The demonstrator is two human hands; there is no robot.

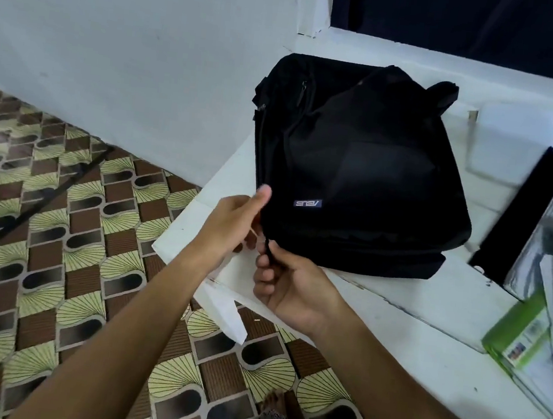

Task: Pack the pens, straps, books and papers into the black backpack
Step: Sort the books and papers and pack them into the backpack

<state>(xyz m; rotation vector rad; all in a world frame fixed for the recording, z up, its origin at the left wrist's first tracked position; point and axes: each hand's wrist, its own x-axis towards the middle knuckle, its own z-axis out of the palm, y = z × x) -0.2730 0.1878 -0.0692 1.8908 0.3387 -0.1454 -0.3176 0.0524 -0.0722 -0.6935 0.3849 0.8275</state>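
Seemingly early in the job, the head view showed the black backpack (358,170) lying flat and apparently zipped on the white ledge (426,330), near its corner. The left hand (232,221) gripped the bag's near left edge, thumb raised against the fabric, fingers curled beneath. The right hand (290,290) pinched a small black zipper pull (268,246) at the bag's near corner, other fingers curled. Nothing looked packed yet: the papers and books (546,309) sat stacked at the right, a black strap (522,216) lay beside the bag, and no pens could be made out. A small label (307,203) read "ASUS", upside down.
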